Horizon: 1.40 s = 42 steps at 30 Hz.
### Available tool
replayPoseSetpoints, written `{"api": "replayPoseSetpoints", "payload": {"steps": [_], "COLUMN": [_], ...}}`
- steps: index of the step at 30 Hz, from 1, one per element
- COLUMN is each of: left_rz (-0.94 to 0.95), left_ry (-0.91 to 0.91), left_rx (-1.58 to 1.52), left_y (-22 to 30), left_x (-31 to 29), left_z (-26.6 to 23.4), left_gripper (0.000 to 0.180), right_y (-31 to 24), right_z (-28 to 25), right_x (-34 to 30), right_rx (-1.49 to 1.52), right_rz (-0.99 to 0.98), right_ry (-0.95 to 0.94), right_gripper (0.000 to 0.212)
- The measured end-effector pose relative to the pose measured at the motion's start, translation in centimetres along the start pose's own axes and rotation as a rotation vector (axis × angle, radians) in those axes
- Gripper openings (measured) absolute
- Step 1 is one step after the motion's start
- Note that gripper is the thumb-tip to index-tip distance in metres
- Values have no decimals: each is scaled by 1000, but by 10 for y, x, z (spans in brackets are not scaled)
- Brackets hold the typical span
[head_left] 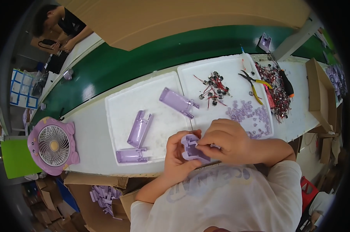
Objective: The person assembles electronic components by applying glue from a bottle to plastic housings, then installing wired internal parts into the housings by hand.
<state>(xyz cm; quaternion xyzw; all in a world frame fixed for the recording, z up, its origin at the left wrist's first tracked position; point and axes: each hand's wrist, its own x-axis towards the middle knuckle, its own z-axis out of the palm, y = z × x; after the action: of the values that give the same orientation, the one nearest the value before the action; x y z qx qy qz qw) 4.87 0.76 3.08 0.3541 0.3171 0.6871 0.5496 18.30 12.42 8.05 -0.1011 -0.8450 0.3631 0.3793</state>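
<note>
Left hand (175, 160) grips a purple shell (190, 152) from the left — right hand (228, 140) arches over it, fingertips pinched together, their contents unclear.

Single view: head-worn left fisheye, facing down over the bench (92, 133), close on left hand (176, 156) and right hand (230, 142) (straight edges bowed); shirt (229, 199) near, green strip (138, 63) far.

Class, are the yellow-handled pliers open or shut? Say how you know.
Open: the yellow-handled pliers lie with their handles spread apart.
</note>
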Motion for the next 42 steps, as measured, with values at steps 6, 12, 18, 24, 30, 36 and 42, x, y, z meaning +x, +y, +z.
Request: {"api": "replayPoseSetpoints", "payload": {"steps": [6, 12, 18, 24, 30, 36, 42], "left_rz": [162, 126, 46, 406, 620, 641, 372], "left_ry": [-95, -55, -1, -83, -155, -181, -183], "left_rx": [187, 187, 272, 1292, 1430, 1370, 1690], "left_y": [0, 1, 0, -2, -10, -13, 40], "left_x": [6, 7, 22, 36, 40, 41, 66], "left_z": [6, 11, 23, 28, 29, 29, -6], "left_gripper": [68, 66, 64, 57, 44, 49, 82], "right_y": [2, 3, 6, 13, 22, 14, 3], "right_z": [6, 8, -4, -25, -31, -28, -135], "right_x": [-3, -7, -8, -22, -54, -57, -90], "right_rx": [-1, -39, -20, 47, 606, 544, 349], "right_rz": [-38, 26, 239, 498, 709, 694, 755], "right_ry": [69, 62, -59, -24, -124, -95, 236], "right_gripper": [19, 20, 19, 28, 44, 33, 13]}}
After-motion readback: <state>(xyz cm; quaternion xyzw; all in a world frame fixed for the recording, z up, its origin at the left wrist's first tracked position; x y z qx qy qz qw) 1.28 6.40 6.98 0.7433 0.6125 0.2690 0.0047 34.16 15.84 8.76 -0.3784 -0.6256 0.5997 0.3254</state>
